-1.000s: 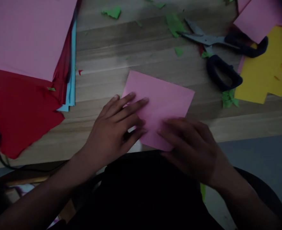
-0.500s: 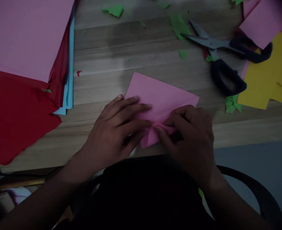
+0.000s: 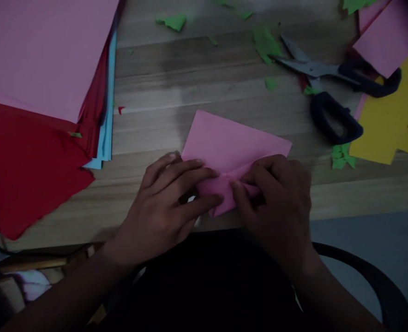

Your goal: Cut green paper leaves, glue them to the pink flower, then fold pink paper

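A pink sheet of paper lies on the wooden table in front of me, with a crease and a folded-over part along its near side. My left hand rests over its left side with fingers spread, fingertips touching the paper. At the near right, my right hand pinches the folded edge between thumb and forefinger. Its other fingers are curled, and they hide the paper's right near corner.
Open scissors with dark handles lie at the back right beside yellow paper and pink pieces. On the left is a stack of pink sheets with red paper. Green scraps are scattered across the table.
My left fingers have spread apart, with the thumb now lower on the paper. The folded near part lies flatter than before. My right hand keeps its pinch. The view has shifted slightly.
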A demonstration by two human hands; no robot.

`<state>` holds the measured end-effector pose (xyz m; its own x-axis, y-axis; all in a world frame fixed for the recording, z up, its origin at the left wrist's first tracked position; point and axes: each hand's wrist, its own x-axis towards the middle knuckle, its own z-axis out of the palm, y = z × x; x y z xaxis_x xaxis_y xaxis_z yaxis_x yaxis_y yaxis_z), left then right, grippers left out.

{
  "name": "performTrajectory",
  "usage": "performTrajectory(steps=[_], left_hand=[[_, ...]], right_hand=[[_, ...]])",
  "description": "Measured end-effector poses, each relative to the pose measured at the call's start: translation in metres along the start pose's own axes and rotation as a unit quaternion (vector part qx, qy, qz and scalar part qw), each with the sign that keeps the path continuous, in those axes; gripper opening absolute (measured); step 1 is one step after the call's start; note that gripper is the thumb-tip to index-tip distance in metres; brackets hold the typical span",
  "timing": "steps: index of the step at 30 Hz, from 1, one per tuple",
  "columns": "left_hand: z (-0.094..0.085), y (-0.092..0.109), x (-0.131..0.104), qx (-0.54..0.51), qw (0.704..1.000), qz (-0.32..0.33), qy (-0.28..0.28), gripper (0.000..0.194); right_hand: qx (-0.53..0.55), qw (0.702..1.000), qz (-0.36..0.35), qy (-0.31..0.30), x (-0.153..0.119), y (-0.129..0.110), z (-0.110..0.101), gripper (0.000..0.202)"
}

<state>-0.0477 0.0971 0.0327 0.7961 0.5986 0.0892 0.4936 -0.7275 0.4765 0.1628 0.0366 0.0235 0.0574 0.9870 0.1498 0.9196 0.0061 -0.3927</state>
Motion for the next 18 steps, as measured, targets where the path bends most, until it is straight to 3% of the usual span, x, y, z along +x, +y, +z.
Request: performTrajectory(steps=[4, 13, 18], left_hand=[[0.002, 0.005, -0.004, 0.01, 1.0, -0.009, 0.004, 0.043], [0.017, 0.031, -0.002, -0.004, 0.992, -0.111, 0.052, 0.038], [0.016, 0.03, -0.003, -0.007, 0.994, -0.092, 0.06, 0.029]], right_hand=[[-0.006, 1.0, 0.004, -0.002, 0.0, -0.001, -0.001, 0.017], [-0.019, 1.0, 0.012, 0.011, 0.001, -0.006, 0.001, 0.015], [-0.011, 1.0, 0.014, 0.01, 0.001, -0.006, 0.001, 0.016]])
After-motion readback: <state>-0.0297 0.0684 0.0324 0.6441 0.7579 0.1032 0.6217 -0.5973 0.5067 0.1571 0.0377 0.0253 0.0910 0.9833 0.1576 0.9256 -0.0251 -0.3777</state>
